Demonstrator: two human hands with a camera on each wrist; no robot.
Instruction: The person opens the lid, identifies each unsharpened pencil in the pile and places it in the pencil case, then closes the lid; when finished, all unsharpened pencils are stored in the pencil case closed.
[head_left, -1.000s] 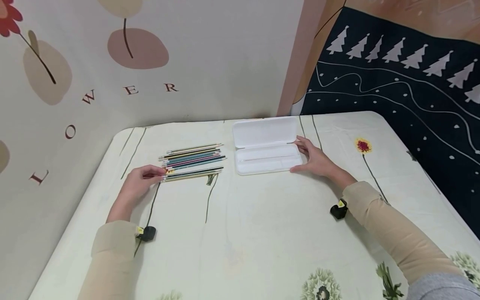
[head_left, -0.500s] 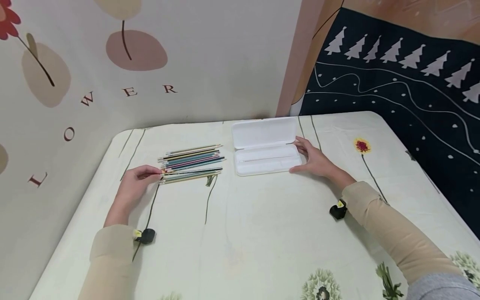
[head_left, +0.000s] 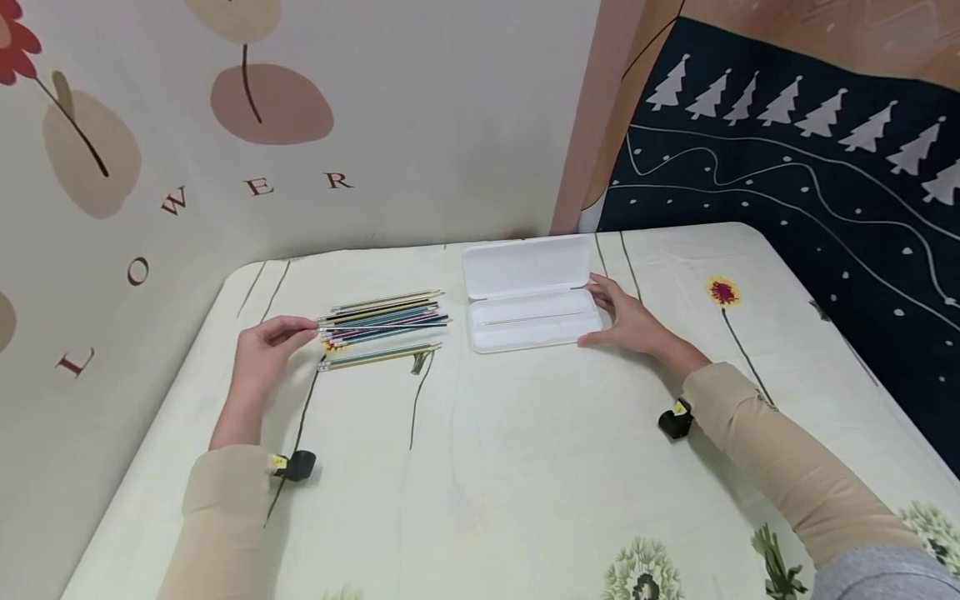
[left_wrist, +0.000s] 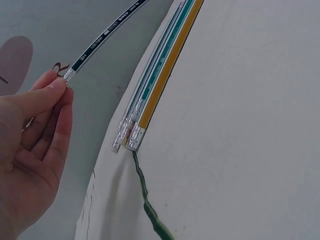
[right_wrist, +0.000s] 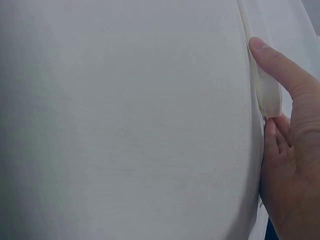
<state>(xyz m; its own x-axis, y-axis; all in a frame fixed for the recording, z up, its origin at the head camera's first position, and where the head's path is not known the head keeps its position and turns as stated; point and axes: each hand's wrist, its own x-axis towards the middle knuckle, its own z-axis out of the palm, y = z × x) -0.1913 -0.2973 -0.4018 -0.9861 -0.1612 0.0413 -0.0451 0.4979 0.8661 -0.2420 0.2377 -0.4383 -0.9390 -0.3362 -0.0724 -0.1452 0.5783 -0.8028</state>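
Note:
In the left wrist view, thumb and fingertips of my left hand pinch a dark pencil by its silver eraser end. The pencil's shaft is raised over the others. In the head view, my left hand is at the left end of a row of coloured pencils, and the held pencil overlaps them. Nearer the front lie a few separate pencils, yellow and teal among them. My right hand grips the right end of an open white pencil case, thumb at the front corner, fingers behind.
A thin straight strip runs lengthwise inside the case's lower half. The table wears a pale flower-printed cloth. A light printed wall hanging rises behind it, and a dark tree-patterned cloth hangs at right.
My left hand has taken a dark pencil from the front group and moved it back over the main row. The right hand stays at the case.

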